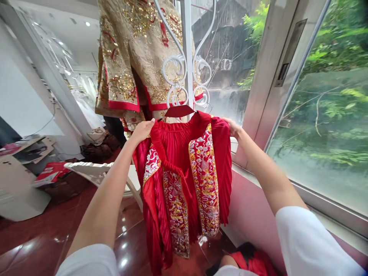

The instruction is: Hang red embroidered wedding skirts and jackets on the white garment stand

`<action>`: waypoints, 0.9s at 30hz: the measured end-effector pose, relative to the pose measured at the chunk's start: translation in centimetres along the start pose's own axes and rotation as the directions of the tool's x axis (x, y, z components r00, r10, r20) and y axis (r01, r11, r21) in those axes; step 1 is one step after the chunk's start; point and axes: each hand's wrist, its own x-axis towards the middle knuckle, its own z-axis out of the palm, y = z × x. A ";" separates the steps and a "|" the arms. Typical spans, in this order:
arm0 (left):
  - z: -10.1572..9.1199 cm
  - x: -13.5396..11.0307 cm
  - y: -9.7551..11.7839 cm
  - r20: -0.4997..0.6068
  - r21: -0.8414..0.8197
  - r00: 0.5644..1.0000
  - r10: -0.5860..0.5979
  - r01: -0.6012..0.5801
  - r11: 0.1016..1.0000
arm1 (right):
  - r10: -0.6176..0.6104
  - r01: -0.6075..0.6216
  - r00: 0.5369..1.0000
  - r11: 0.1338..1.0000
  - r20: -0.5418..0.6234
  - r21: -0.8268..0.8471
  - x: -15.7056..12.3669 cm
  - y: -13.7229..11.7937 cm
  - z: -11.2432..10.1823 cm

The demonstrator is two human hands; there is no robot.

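A red pleated skirt (175, 138) with a gathered waistband hangs spread out in front of me. Gold and silver embroidered panels (204, 180) run down its front. My left hand (143, 130) grips the left end of the waistband, thumb on top. At the opposite upper corner, my right hand (232, 128) is closed on the red cloth, its fingers partly hidden behind it. A thin metal hanger hook (177, 94) rises above the skirt by the white scrolled metal stand (188, 50); the cloth hides most of the hanger.
Behind the skirt hangs a gold sequined jacket (126, 57) with red trim. A sliding window (273, 76) is on the right. To the left stand a white chair-like piece (89, 168), a red box (51, 172) and a white cabinet (20, 184). Red and black cloth (253, 260) lies low near me.
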 end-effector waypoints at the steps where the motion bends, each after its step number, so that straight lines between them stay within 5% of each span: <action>1: -0.2 0.0 0.1 -0.002 0.015 1.000 -0.008 0.008 1.000 | 0.021 -0.022 1.000 0.998 0.024 0.064 -0.2 -0.1 0.2; 4: -0.7 0.4 0.2 -0.006 0.086 1.000 0.001 0.000 0.996 | -0.015 0.006 0.999 0.981 0.043 0.195 -0.5 -0.4 0.7; 8: -1.0 0.9 -0.2 -0.001 0.146 0.998 0.063 -0.062 0.987 | -0.086 0.092 0.995 0.990 -0.056 0.108 -0.6 -0.9 0.5; 14: -0.8 1.5 -1.1 0.019 0.119 0.997 0.076 -0.078 0.990 | -0.068 0.004 0.951 0.978 0.301 0.210 -0.9 -1.9 -2.2; 20: -0.4 1.8 -1.5 0.008 0.147 0.998 0.064 -0.065 0.987 | 0.003 -0.084 0.899 0.983 0.439 0.164 -2.1 -3.4 -2.9; 24: -1.1 0.8 -0.4 0.012 0.248 0.999 0.030 -0.032 0.968 | -0.032 0.028 0.953 0.999 0.303 0.016 -2.1 -3.6 -1.5; 27: -1.0 -0.1 3.4 -0.246 0.301 0.968 0.046 0.032 0.953 | -0.021 0.028 0.987 0.999 0.162 -0.039 -1.5 -3.3 -0.9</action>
